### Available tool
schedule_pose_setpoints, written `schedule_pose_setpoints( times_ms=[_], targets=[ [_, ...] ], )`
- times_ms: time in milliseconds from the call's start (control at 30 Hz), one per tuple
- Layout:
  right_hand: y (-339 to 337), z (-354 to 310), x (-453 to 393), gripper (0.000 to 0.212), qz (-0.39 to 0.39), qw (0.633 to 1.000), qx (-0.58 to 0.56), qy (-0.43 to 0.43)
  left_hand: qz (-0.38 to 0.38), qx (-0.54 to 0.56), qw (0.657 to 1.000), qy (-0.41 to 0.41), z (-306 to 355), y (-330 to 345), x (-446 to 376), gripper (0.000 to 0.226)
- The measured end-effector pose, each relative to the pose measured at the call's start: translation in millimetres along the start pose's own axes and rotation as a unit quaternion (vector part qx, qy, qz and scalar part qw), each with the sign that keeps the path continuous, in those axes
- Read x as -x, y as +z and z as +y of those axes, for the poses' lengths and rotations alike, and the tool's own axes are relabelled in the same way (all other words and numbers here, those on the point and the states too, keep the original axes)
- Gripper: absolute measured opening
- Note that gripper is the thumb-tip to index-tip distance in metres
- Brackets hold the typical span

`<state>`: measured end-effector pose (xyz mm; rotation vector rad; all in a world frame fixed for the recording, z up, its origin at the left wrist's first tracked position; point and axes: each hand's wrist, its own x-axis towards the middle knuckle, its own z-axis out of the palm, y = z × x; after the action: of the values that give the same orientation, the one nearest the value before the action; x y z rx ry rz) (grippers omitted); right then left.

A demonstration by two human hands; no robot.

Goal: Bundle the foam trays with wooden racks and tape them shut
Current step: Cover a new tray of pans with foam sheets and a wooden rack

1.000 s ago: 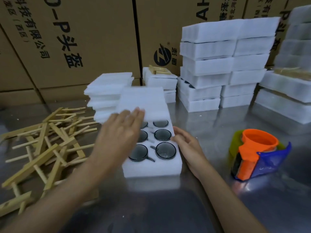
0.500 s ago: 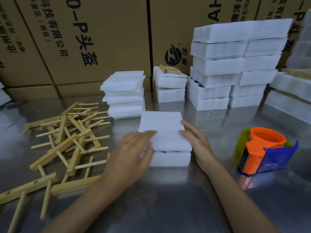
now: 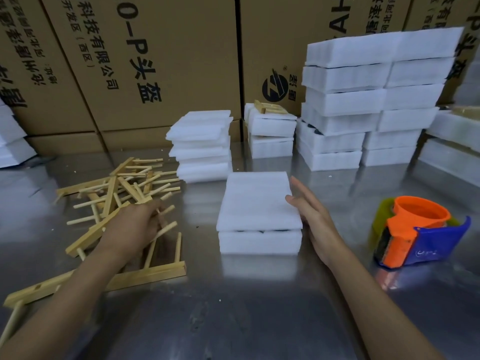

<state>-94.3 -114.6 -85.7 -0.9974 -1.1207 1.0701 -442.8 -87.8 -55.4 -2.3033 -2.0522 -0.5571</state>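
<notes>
A white foam tray (image 3: 259,241) sits on the steel table (image 3: 233,307) with a flat foam lid (image 3: 257,201) laid on top; dark items show in the gap between them. My right hand (image 3: 311,216) rests with straight fingers against the lid's right edge. My left hand (image 3: 135,227) is over the pile of wooden racks (image 3: 114,193) to the left, its fingers curled around a wooden rack's pegs (image 3: 166,227). An orange and blue tape dispenser (image 3: 420,232) stands to the right of the tray.
A stack of thin foam lids (image 3: 200,146) stands behind the tray. Tall stacks of foam trays (image 3: 368,100) fill the back right, one short stack (image 3: 271,133) bearing a wooden rack. Cardboard boxes (image 3: 130,61) wall off the back.
The lid was set down over the glasses in the tray. My left hand then left the lid and moved left onto the wooden racks. My right hand stayed at the tray's right side.
</notes>
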Motion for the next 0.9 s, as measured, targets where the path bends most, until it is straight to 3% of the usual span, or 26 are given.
schedule_pose_setpoints(
  times_ms=[100, 200, 333, 500, 700, 800, 900],
  targets=[
    [0, -12, 6, 0.044, -0.056, 0.979, 0.179, -0.079, 0.074, 0.065, 0.995, 0.027, 6, -3, -3, 0.023],
    [5, -11, 13, 0.038, -0.109, 0.947, 0.292, -0.076, 0.120, 0.138, 0.981, 0.062, 25, -13, -7, 0.019],
    [11, -12, 17, 0.036, -0.084, 0.919, 0.377, -0.077, 0.145, 0.166, 0.971, 0.093, 65, -32, -20, 0.015],
    [14, -18, 17, 0.038, -0.086, 0.868, 0.481, -0.086, 0.102, 0.200, 0.960, 0.168, 135, -44, -42, 0.013],
    [21, -12, 24, 0.041, -0.045, 0.873, 0.475, -0.106, -0.010, 0.163, 0.971, 0.175, 196, -9, -68, 0.017],
    [24, -8, 32, 0.039, 0.007, 0.857, 0.495, -0.143, -0.062, 0.111, 0.981, 0.145, 197, 20, -68, 0.021],
    [23, -15, 43, 0.026, 0.046, 0.871, 0.463, -0.155, -0.069, 0.160, 0.975, 0.140, 187, 33, -64, 0.027]
  ],
)
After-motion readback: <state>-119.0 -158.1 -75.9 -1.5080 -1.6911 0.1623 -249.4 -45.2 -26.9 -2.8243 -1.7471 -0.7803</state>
